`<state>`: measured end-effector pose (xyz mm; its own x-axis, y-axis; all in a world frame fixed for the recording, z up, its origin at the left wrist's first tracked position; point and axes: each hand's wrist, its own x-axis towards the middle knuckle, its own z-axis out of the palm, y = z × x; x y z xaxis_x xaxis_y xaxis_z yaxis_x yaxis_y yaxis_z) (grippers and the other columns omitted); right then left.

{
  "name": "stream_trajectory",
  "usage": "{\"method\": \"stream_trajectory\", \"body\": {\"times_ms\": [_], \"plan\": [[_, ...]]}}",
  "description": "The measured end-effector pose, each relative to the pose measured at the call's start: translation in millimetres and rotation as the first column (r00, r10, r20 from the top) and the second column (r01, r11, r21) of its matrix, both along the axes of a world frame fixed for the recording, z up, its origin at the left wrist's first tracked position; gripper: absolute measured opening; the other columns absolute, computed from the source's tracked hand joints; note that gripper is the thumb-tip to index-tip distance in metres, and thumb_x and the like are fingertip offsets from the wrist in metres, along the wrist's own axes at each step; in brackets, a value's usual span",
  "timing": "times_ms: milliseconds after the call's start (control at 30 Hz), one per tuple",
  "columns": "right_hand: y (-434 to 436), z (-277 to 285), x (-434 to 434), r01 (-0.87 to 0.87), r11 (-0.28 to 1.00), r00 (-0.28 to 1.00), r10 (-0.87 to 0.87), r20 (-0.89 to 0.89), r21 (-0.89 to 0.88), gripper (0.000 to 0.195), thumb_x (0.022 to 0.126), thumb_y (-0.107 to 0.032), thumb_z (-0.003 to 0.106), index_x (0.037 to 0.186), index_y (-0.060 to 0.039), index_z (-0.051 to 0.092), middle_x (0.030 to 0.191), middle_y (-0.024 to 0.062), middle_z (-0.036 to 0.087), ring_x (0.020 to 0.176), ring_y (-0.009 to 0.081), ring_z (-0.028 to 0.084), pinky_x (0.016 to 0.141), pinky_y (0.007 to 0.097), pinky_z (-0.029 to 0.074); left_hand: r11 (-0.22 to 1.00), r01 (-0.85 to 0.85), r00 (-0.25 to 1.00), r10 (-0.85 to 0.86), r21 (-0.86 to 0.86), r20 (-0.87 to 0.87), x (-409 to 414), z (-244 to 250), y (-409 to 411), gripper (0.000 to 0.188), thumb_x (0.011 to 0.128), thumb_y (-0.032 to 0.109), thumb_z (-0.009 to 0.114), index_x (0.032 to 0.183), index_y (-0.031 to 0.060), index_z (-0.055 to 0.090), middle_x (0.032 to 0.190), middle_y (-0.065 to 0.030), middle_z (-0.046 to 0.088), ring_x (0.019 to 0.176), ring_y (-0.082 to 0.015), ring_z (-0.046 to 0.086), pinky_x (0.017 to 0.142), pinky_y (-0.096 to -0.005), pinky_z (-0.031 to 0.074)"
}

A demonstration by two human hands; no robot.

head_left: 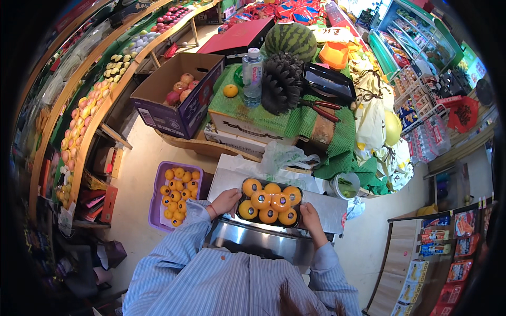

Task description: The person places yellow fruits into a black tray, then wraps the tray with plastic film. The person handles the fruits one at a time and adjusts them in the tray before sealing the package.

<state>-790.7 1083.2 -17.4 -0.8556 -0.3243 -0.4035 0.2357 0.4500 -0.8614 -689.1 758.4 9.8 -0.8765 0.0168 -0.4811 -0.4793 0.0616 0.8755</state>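
Note:
Before me a black tray is piled with several oranges, most bearing small stickers. Glare on the upper oranges suggests clear film over them. My left hand grips the tray's left end, and my right hand grips its right end. Beneath the tray is a stainless-steel bench-top machine, probably a film wrapper, whose flat metal top extends to the right. A crumpled clear plastic bag lies just beyond the fruit.
On the floor at left stands a purple crate of small oranges. A carton holds pomegranates. The display ahead carries a watermelon, a water bottle, black gloves and red-handled shears. A clear bucket sits right of the machine.

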Motion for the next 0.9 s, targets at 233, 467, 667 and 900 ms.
{"method": "stream_trajectory", "body": {"times_ms": [233,467,667,900], "plan": [[-6.4,-6.2,19.2,0.031,0.998,0.985,-0.041,-0.170,-0.059,0.024,0.097,-0.026,0.053,0.083,-0.0063,0.050,0.068,-0.0016,0.049,0.056,0.0069,0.044,0.047,0.0254,0.037,0.989,-0.120,0.992,0.122,0.081,-0.019,14.2,-6.9,4.7,0.024,0.102,0.024,0.042,0.092,0.0038,0.051,0.054,-0.0017,0.050,0.035,-0.0108,0.047,0.034,-0.0215,0.037],[35.7,38.6,89.2,0.035,0.992,0.995,-0.046,-0.090,-0.118,0.025,0.097,-0.026,0.053,0.082,-0.0069,0.049,0.065,-0.0009,0.047,0.054,0.0072,0.043,0.047,0.0255,0.034,0.966,-0.091,0.995,0.100,0.244,-0.026,80.3,25.1,28.6,0.024,0.102,0.026,0.044,0.091,0.0054,0.051,0.054,-0.0023,0.052,0.036,-0.0115,0.047,0.034,-0.0228,0.037],[50.1,31.6,154.7,-0.092,0.991,0.986,0.104,-0.130,0.095,0.027,0.096,-0.022,0.056,0.081,-0.0022,0.046,0.062,0.0076,0.051,0.057,0.0167,0.054,0.051,0.0333,0.042,0.999,0.013,0.999,-0.012,0.044,-0.032,147.9,-8.9,41.4,0.024,0.100,0.024,0.047,0.092,0.0021,0.053,0.065,-0.0057,0.054,0.044,-0.0136,0.055,0.040,-0.0266,0.048],[59.6,-1.0,147.3,-0.112,0.991,0.993,0.110,0.038,0.079,0.018,0.095,-0.017,0.057,0.086,-0.0014,0.054,0.069,0.0097,0.061,0.057,0.0197,0.061,0.052,0.0324,0.048,0.993,0.038,0.998,-0.032,-0.114,0.050,143.0,-3.0,50.5,0.026,0.099,0.023,0.049,0.091,-0.0001,0.057,0.072,-0.0100,0.061,0.057,-0.0172,0.065,0.045,-0.0287,0.054]]}}
